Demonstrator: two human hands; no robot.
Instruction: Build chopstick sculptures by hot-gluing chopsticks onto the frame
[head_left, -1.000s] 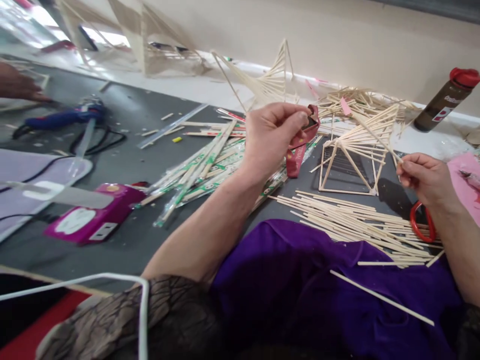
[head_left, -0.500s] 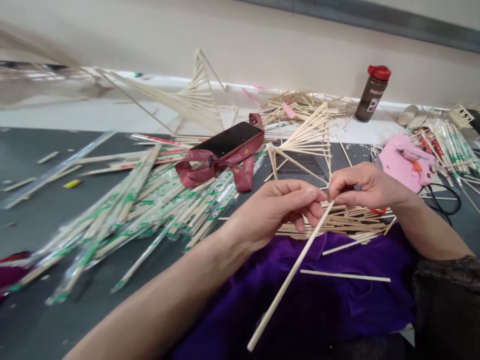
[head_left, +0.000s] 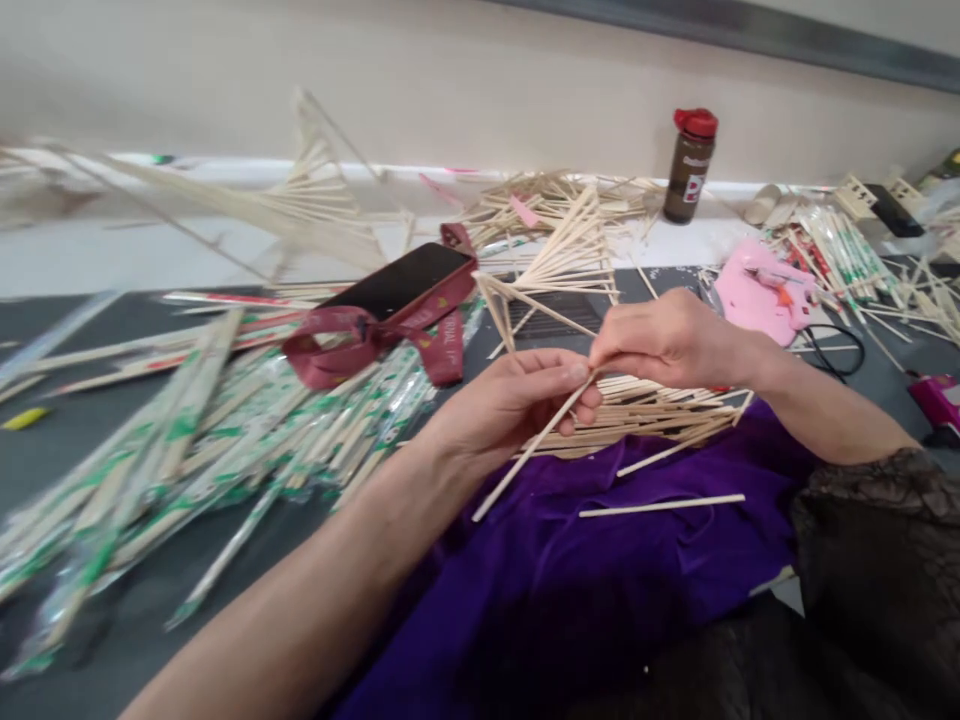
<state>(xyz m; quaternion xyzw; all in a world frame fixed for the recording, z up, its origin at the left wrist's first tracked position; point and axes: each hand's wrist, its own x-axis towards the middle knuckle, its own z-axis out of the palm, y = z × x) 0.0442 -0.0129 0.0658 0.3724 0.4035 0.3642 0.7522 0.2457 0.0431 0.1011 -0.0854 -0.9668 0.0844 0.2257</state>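
A thin wooden chopstick [head_left: 525, 457] slants down and left from my fingers, its lower end free above the purple cloth [head_left: 487, 590] on my lap. My left hand [head_left: 510, 400] pinches it near the upper end between thumb and fingers. Right beside, my right hand [head_left: 667, 338] closes its fingertips on that same end, which they partly hide. Loose chopsticks [head_left: 645, 425] lie in a pile under my hands. Another single chopstick [head_left: 664, 506] rests on the cloth. Behind my hands stands a fan-shaped stick frame [head_left: 562, 255].
Plastic-wrapped chopsticks [head_left: 300, 440] spread over the table's left side. A phone [head_left: 405, 280] with a red lanyard [head_left: 330, 345] lies on them. A larger stick structure [head_left: 307, 200], a bottle [head_left: 690, 168] and a glue gun [head_left: 776, 278] on pink material [head_left: 750, 305] stand farther back.
The view has turned right, so the scene sits farther left. The chopstick's free end has swung upward, and my left thumb now presses on the stick near my right fingertips.
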